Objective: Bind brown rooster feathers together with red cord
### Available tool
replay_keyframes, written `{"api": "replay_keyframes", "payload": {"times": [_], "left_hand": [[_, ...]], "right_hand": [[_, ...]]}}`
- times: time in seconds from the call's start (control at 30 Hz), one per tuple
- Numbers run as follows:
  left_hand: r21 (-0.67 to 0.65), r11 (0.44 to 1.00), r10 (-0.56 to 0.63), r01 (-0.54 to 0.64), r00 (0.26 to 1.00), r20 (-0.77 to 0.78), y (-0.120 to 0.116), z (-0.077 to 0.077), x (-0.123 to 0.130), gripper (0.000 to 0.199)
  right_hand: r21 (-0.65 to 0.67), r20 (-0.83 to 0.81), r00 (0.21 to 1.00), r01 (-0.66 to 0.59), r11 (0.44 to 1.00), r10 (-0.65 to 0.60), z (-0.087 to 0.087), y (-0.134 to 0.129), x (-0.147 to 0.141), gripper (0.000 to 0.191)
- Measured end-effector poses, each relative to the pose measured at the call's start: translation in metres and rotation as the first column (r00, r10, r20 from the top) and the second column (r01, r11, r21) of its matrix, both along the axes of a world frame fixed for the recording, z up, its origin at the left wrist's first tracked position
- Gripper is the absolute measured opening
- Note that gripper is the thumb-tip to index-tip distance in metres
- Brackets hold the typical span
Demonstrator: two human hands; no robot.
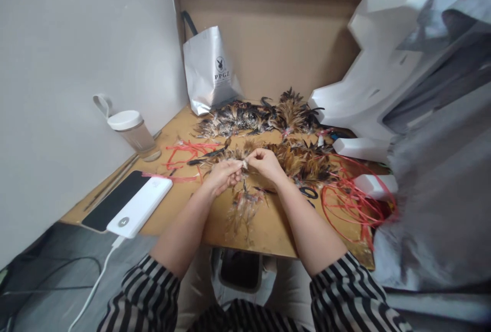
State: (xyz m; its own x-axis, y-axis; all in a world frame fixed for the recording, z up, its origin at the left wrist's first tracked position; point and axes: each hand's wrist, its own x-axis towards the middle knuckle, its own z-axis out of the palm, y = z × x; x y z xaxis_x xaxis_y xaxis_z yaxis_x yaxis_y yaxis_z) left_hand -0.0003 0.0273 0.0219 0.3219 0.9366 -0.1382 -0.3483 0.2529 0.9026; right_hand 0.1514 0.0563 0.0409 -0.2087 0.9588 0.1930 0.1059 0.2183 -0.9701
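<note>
Close together above the middle of the table (pixel 276 235), my left hand (pixel 225 174) and my right hand (pixel 264 162) pinch a small pale feather piece (pixel 244 164) between their fingertips. Its exact shape is too small to tell. Brown feathers (pixel 303 163) lie in a bushy row behind and to the right of my hands. Farther back is a second row of darker feathers (pixel 241 119). Loose feather scraps (pixel 245 204) are scattered just in front of my hands. Black-handled scissors (pixel 309 192) lie right of my right wrist, partly under the feathers.
Red strings (pixel 353 204) tangle at the right; shorter red strips (pixel 184 154) lie at the left. A white power bank (pixel 140 206) rests on a phone (pixel 115 201). Behind them stands a lidded cup (pixel 134 132). A silver bag (pixel 210 73) leans at the back; white foam (pixel 379 71) stands right.
</note>
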Motion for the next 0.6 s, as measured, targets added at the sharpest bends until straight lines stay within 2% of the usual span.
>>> {"api": "replay_keyframes", "payload": {"times": [0.1,0.17,0.27,0.43,0.6], "left_hand": [[0.125,0.990,0.103,-0.069,0.953,-0.286,0.000,-0.001,-0.002,0.027],[0.155,0.985,0.129,-0.077,0.925,-0.358,0.000,-0.002,-0.004,0.030],[0.189,0.977,0.152,-0.099,0.944,-0.293,0.001,-0.001,-0.005,0.030],[0.244,0.955,0.199,-0.167,0.974,-0.112,0.000,0.002,-0.002,0.027],[0.248,0.961,0.149,-0.120,0.983,-0.104,-0.002,0.003,0.000,0.030]], "right_hand": [[-0.023,0.038,0.999,-0.034,0.999,0.035,0.001,0.003,0.006,0.008],[-0.012,0.081,0.996,-0.041,0.999,0.042,0.002,0.004,0.009,0.007],[-0.013,0.117,0.989,-0.087,0.996,0.088,0.002,0.003,0.011,0.006],[-0.078,0.078,0.982,-0.164,0.983,0.170,-0.002,0.001,0.006,0.007],[-0.169,-0.008,0.981,-0.195,0.966,0.196,-0.008,0.003,0.005,0.009]]}}
